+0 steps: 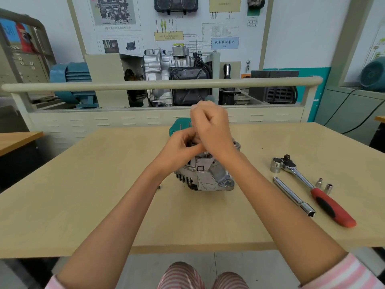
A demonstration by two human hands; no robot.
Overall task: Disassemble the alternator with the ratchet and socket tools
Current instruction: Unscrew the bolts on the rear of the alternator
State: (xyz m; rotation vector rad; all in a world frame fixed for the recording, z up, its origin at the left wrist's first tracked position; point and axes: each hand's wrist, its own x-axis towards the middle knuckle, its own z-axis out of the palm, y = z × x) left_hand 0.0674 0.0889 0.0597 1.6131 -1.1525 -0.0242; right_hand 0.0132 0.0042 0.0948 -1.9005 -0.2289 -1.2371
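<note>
Alternator sits on the surface, right under your grip: left hand and right hand curl on its top; what they pinch, I cannot tell. Small fasteners could drop and roll away; ratchet lies right of your grip.

Light wood-grain table in the near and middle ground; a second tabletop edge at far left. Beige rail running left to right beyond the table, above a louvred beige panel. Behind the rail: blue electric motor at left, silver and black gearbox assembly at centre, black slotted box at right. Wall display board with wiring diagrams and an instrument cluster at far centre. Teal fan housing at far right. Grey drawer cabinet at far left.
</note>
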